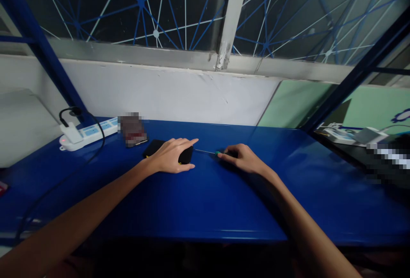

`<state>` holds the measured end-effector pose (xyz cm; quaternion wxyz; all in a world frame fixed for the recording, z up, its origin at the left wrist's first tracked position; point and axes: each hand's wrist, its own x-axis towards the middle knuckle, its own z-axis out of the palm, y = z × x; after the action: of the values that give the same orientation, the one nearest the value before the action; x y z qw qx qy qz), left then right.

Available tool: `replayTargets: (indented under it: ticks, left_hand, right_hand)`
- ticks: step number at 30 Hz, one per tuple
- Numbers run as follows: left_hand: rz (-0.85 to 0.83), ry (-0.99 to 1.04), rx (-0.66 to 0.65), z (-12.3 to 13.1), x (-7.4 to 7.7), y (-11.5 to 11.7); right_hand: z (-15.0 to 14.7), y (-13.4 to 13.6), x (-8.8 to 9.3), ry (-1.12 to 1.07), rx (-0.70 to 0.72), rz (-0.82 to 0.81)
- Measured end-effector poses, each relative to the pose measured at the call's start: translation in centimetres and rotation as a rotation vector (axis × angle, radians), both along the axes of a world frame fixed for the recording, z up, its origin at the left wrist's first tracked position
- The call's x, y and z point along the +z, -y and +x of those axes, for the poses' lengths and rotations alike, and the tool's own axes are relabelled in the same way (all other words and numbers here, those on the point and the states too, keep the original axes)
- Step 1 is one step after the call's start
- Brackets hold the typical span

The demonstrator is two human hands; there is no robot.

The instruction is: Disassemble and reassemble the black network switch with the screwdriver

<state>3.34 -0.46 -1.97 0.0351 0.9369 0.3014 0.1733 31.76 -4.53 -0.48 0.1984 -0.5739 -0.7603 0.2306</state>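
My left hand (169, 155) lies over a flat black case (186, 155) with small yellow spots along its lower edge. The thumb and fingers reach around the case, gripping it against the table. A thin screwdriver (205, 151) with a metal shaft and a green part at the handle is pinched in my right hand (245, 158). Its shaft points left at the right end of the case; whether the tip touches it I cannot tell. My right fingers hide most of the handle.
Both hands work on a blue table (198, 205). A white power strip (96, 133) with a plugged-in adapter and black cable stands at the left, beside a blurred dark packet (133, 130). A white box-shaped thing (370, 136) sits at the far right. Blue frame posts rise on both sides.
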Motion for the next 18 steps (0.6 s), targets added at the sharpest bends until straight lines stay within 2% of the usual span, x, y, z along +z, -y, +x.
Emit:
replayTargets:
  ticks: [6, 10, 18]
  left_hand:
    - [-0.006, -0.011, 0.015, 0.0, 0.0, 0.0]
    - [-0.010, -0.022, 0.021, 0.0, 0.1, 0.1]
    - [-0.012, -0.009, 0.007, -0.1, 0.0, 0.0]
  right_hand:
    - [0.0, -0.2, -0.7, -0.096, 0.031, 0.092]
    - [-0.3, -0.3, -1.0, -0.090, 0.039, 0.097]
    - [-0.7, 0.3, 0.1, 0.005, 0.007, 0.046]
